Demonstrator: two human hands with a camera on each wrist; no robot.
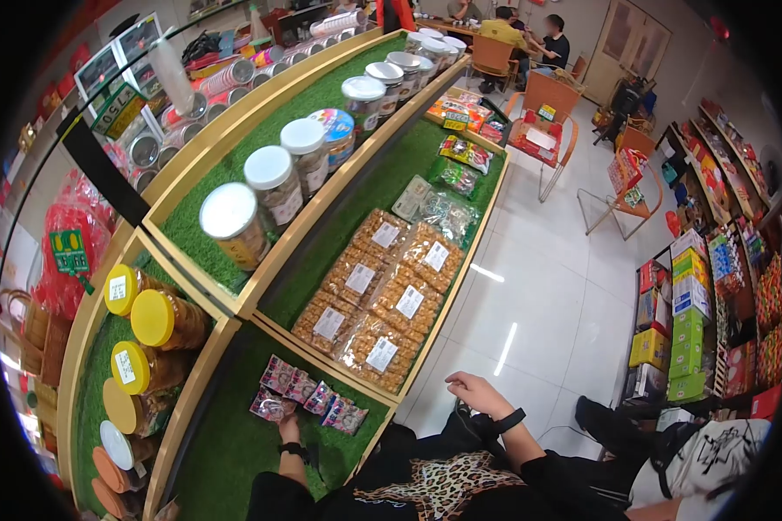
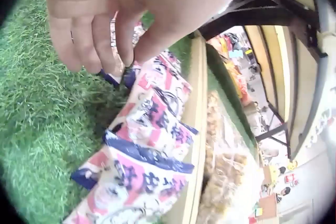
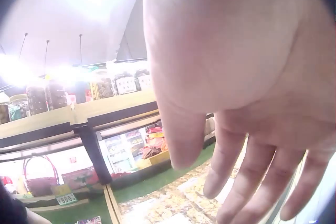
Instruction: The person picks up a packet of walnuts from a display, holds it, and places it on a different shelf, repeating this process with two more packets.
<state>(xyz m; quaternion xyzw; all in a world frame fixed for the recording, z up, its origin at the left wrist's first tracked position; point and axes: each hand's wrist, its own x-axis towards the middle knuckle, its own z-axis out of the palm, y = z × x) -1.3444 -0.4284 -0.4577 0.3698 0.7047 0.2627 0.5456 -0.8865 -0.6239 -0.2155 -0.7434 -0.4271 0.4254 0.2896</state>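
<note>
Snack packets point(image 1: 320, 399) run in a slanting row just beyond our left hand point(image 1: 288, 427), which pinches one (our right hand point(image 1: 482, 396), fingers loose, is farther off).

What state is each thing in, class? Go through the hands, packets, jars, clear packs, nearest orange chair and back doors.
Left hand: fingers curled, pinching at the pink packets
Right hand: open, empty
Pink packets: bunched together, printed
White-lidded jars: lids on
Yellow-lidded jars: lids on
Clear packs: filled, labelled
Orange chair: upright, goods on seat
Back doors: closed
</note>
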